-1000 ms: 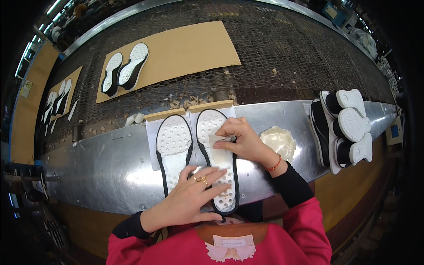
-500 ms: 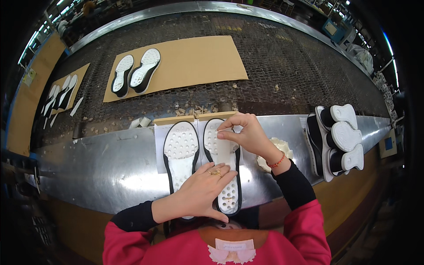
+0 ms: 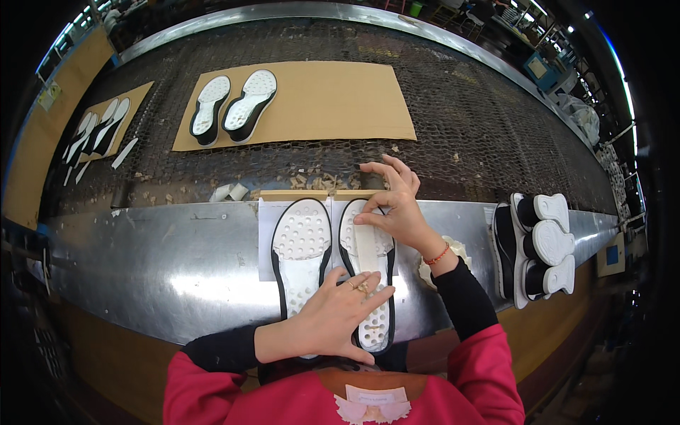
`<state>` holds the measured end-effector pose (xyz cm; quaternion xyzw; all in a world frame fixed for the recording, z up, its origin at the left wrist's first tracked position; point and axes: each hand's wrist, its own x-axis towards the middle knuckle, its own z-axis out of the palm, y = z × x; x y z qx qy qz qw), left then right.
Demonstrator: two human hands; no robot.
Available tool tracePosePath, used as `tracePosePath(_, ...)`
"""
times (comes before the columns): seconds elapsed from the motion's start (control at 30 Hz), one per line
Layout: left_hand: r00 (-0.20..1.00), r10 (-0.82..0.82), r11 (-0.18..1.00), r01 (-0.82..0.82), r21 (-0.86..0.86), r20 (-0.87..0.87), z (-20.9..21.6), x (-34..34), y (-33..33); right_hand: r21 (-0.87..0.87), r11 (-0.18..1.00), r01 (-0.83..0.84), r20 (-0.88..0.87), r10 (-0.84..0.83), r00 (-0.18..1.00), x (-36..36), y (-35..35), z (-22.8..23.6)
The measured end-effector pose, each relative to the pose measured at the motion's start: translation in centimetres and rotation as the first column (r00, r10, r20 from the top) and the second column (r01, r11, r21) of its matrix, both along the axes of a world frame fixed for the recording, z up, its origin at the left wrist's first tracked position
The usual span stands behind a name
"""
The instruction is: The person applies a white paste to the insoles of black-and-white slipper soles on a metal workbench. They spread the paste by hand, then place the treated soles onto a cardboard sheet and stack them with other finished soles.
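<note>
Two shoe soles, white on top and edged in black, lie side by side on a metal table edge. The left sole has a dimpled toe part. Along the middle of the right sole runs a narrow off-white strip. My left hand, a ring on one finger, rests across both soles with its fingers outstretched, pressing the strip's lower end. My right hand pinches the strip's upper end between thumb and forefinger, its other fingers raised. White paper shows under the soles.
On the right is a stack of soles; a crumpled cream-coloured thing sits partly behind my right wrist. Beyond a mesh conveyor edge, a cardboard sheet carries two soles. More soles lie far left. Scraps litter the near edge.
The view has shifted slightly, so soles and cardboard sit a little lower and further right. My right hand's spare fingers have lifted and spread; both hands stay at the strip.
</note>
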<state>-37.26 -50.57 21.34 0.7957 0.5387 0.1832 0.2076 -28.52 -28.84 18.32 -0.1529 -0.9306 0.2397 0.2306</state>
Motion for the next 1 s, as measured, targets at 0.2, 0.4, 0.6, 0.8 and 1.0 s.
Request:
tracePosePath(0.2, 1.000, -0.010, 0.999, 0.010, -0.035, 0.005, -0.1, 0.0, 0.0, -0.051, 0.999, 0.010, -0.077, -0.014, 0.997, 0.3, 0.5, -1.5)
tracePosePath(0.4, 1.000, 0.000, 0.999, 0.001, -0.037, 0.028, 0.4, -0.1, 0.2, -0.168, 0.949, 0.268, -0.004, -0.272, 0.962, -0.2, 1.0, -3.2)
tracePosePath(0.6, 0.999, 0.029, 0.999, -0.030, -0.023, -0.018, 0.9, 0.2, -0.4, -0.201, 0.973, 0.116, -0.077, -0.133, 0.988, 3.1, 1.1, 0.0)
tracePosePath(0.8, 0.992, 0.060, 0.997, -0.065, -0.036, -0.112, 1.9, 2.7, -2.8, 0.248, 0.945, -0.212, 0.372, 0.109, 0.922, 6.1, -1.7, 1.2)
tracePosePath(1.0, 0.981, 0.062, 0.997, -0.070, -0.040, -0.183, 1.9, 3.1, -2.9, 0.276, 0.912, -0.303, 0.377, 0.187, 0.907, 5.4, -0.9, 0.0)
